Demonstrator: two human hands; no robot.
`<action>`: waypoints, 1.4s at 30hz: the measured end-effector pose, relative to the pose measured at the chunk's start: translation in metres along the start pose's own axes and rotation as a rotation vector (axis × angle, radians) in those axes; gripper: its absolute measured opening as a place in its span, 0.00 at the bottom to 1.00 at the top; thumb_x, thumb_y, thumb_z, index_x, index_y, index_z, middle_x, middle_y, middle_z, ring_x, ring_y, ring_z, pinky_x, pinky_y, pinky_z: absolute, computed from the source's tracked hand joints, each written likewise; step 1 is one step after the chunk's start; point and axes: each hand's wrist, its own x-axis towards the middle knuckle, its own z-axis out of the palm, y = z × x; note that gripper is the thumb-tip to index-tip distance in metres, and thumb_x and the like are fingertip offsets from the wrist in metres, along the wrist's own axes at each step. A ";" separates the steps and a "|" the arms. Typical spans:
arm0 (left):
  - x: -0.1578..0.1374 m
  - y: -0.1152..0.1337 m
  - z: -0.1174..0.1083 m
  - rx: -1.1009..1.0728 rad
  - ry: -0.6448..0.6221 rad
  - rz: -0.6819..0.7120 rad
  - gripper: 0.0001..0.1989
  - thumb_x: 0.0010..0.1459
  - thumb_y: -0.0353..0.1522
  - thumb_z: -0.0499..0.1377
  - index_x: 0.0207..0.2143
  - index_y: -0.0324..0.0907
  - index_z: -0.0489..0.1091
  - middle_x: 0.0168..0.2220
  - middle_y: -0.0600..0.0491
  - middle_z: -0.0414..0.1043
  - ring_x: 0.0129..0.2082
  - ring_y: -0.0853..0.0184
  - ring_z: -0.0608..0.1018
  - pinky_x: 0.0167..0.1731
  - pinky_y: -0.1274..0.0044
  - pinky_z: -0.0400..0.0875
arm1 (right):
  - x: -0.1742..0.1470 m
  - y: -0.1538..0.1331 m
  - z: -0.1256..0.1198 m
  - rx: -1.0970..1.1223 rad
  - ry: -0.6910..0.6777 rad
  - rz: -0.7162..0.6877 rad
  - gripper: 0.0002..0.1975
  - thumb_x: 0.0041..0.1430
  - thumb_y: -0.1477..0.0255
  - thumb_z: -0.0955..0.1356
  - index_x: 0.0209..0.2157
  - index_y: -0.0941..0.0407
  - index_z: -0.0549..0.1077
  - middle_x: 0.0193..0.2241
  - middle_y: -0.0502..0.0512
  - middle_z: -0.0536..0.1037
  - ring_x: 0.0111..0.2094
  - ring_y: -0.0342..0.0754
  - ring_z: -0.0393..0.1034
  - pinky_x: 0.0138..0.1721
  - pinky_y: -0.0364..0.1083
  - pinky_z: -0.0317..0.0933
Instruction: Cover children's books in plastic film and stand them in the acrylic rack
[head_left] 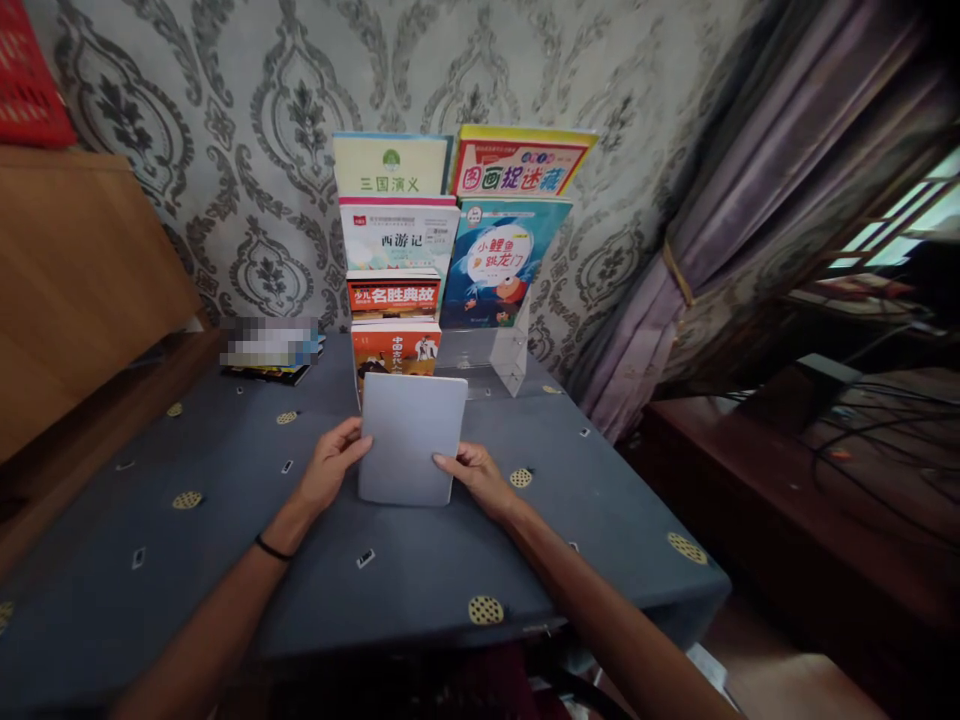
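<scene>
Between my two hands a plain pale-grey notebook (411, 440) is held upright, its blank cover toward me. My left hand (339, 458) grips its left edge, thumb in front. On the opposite edge my right hand (478, 478) pinches it, the thumb on the cover and the fingers behind. Just beyond stands a clear tiered book stand (510, 360). Its left column bears several books, the lowest an orange book (397, 350) partly hidden by the notebook. To the right, a blue-green book (504, 265) stands in front of a red and yellow book (521, 165).
A small stack of books or papers (274, 352), partly pixelated, lies at the back left of the cloth-covered table (300, 590). A wooden cabinet (82, 290) borders the left side. Purple curtains (720, 200) hang at right, near a dark red surface with cables (870, 450).
</scene>
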 end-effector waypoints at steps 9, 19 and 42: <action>0.001 0.000 -0.012 0.323 -0.131 0.100 0.14 0.58 0.43 0.62 0.27 0.45 0.81 0.70 0.51 0.55 0.66 0.50 0.64 0.62 0.58 0.62 | 0.003 0.007 -0.016 -0.775 0.135 -0.454 0.13 0.65 0.56 0.67 0.44 0.42 0.82 0.71 0.49 0.53 0.71 0.61 0.43 0.67 0.67 0.42; 0.003 -0.030 -0.008 -0.050 0.092 -0.257 0.28 0.47 0.41 0.71 0.49 0.40 0.72 0.49 0.44 0.77 0.44 0.61 0.80 0.38 0.74 0.76 | -0.007 0.019 -0.011 -0.854 0.069 -0.451 0.11 0.66 0.68 0.68 0.44 0.46 0.82 0.73 0.43 0.40 0.73 0.59 0.35 0.70 0.62 0.39; 0.000 -0.019 -0.001 -0.375 -0.021 -0.404 0.21 0.43 0.34 0.75 0.39 0.38 0.74 0.32 0.54 0.78 0.27 0.72 0.79 0.29 0.81 0.76 | -0.004 0.004 0.005 0.322 0.075 0.189 0.24 0.46 0.56 0.79 0.41 0.55 0.79 0.32 0.52 0.83 0.30 0.46 0.76 0.36 0.45 0.69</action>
